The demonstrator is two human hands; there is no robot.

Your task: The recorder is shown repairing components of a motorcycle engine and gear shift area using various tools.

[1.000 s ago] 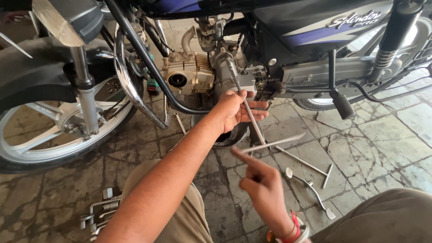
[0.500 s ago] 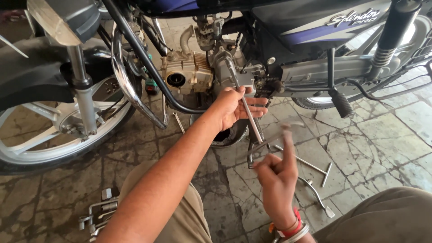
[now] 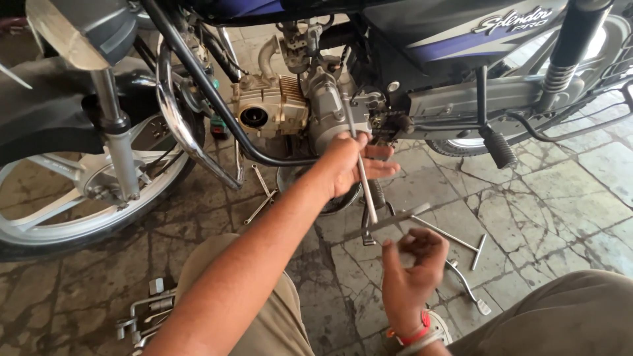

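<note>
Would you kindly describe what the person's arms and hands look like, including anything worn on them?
Both arms are bare, with no sleeves or gloves in view. The left hand wears nothing visible. The right hand has a red band around the wrist, with a pale strap just below it. Khaki trousers cover the knees.

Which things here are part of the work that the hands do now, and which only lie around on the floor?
In use:
- left hand steadying the long T-handle wrench
- right hand by the wrench's crossbar, fingers curled
- motorcycle engine, where the wrench points

Lying about:
- second T-handle wrench on the stone floor
- kick lever
- crossed spanners
- metal parts at lower left
</note>
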